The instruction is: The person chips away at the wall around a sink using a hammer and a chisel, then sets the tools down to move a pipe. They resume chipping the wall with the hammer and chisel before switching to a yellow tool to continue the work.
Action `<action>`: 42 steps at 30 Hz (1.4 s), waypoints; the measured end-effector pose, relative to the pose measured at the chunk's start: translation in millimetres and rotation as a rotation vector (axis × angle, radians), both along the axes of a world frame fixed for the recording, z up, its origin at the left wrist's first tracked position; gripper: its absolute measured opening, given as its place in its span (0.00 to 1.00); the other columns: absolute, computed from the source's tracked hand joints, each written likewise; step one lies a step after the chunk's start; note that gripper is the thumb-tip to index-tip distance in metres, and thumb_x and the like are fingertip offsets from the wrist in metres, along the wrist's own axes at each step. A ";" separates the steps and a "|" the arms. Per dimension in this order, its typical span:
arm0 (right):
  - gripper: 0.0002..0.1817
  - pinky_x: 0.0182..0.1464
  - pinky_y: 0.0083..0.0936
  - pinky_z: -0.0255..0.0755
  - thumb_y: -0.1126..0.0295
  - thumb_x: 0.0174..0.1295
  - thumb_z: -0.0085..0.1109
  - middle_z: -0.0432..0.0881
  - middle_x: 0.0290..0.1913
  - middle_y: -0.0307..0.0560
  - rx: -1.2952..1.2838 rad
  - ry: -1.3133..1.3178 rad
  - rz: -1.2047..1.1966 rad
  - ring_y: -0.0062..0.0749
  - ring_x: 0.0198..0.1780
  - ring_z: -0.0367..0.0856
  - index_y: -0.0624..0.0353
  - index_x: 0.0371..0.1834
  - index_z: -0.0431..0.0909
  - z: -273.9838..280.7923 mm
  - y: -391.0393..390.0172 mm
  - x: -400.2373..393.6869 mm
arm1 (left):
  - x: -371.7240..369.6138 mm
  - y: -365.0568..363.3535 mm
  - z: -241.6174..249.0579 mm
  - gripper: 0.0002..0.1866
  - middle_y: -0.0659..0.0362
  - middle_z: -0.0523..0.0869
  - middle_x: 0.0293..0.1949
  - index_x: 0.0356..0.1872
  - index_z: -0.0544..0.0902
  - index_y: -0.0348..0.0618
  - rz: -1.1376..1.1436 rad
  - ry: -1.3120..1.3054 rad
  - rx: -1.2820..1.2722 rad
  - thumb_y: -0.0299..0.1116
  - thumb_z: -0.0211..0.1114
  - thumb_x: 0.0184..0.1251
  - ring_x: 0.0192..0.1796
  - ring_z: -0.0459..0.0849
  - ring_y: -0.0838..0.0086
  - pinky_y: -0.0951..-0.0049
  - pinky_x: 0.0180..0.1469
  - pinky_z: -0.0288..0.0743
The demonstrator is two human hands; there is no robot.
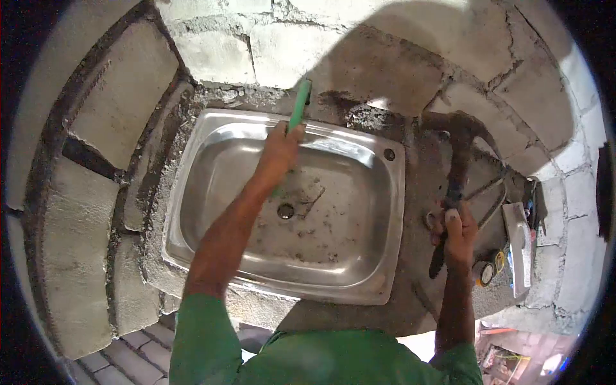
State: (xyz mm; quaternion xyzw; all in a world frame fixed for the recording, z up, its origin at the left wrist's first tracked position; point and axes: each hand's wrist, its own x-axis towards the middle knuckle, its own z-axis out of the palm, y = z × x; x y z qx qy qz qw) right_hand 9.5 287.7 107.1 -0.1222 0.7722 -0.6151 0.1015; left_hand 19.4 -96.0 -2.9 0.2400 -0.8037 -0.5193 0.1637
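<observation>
My left hand is closed around a slim green tool, whose exact kind I cannot make out. Its upper end reaches the joint between the sink's back rim and the block wall; its lower end shows below my hand, over the basin. A stainless steel sink lies set in the rough counter, with grit and debris around its drain. To the right of the sink, my right hand grips a hammer by its dark handle, head pointing toward the wall.
Block walls with rough mortar joints enclose the counter at the back and sides. At the right lie a thin rod, a long white object, and small round yellow-and-black items. A shadow covers part of the back wall.
</observation>
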 end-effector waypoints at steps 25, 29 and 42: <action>0.12 0.25 0.23 0.68 0.61 0.68 0.52 0.76 0.28 0.43 0.186 0.068 0.028 0.21 0.26 0.73 0.59 0.42 0.73 41.5 -54.8 1.3 | 17.6 -47.8 42.9 0.21 0.39 0.82 0.33 0.40 0.77 0.37 -0.167 -0.056 -0.468 0.49 0.54 0.68 0.41 0.80 0.43 0.48 0.44 0.71; 0.13 0.32 0.31 0.73 0.63 0.66 0.54 0.79 0.32 0.52 0.547 0.811 0.128 0.32 0.32 0.79 0.62 0.45 0.74 45.1 -82.0 -27.9 | 23.7 -49.3 47.6 0.20 0.41 0.82 0.30 0.39 0.76 0.37 -0.184 -0.170 -0.603 0.48 0.54 0.68 0.37 0.81 0.43 0.47 0.39 0.72; 0.19 0.39 0.39 0.74 0.56 0.65 0.55 0.81 0.33 0.60 0.819 0.739 0.167 0.57 0.36 0.80 0.64 0.42 0.76 -14.2 -153.9 -75.6 | 6.5 -88.5 -21.5 0.17 0.43 0.82 0.32 0.41 0.76 0.40 -0.371 0.324 -1.078 0.46 0.56 0.68 0.36 0.82 0.46 0.49 0.38 0.74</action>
